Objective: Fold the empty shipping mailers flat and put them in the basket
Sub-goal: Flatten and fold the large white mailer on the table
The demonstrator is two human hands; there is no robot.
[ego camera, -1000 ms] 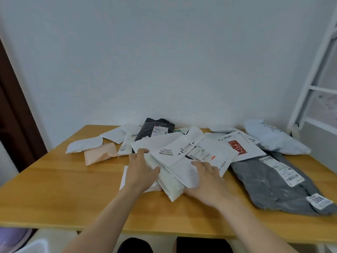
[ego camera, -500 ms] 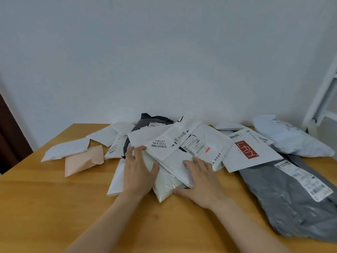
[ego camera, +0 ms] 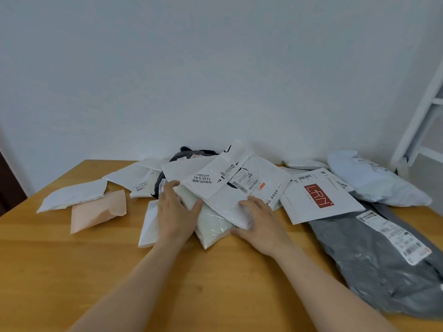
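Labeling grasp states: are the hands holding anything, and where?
Nothing gripped. Left hand rests flat on the cream mailer; right hand presses the white mailer's near corner.

Single head-worn wide-angle view — forward and down, close over the table (ego camera: pixel 72 271), toward the white wall (ego camera: pixel 215 68).

Plain white wall (ego camera: pixel 215 68), evenly lit. Wooden table (ego camera: pixel 72 271) set against it. White metal frame (ego camera: pixel 422 111) at right. Dark brown door edge (ego camera: pixel 7 185) at left.
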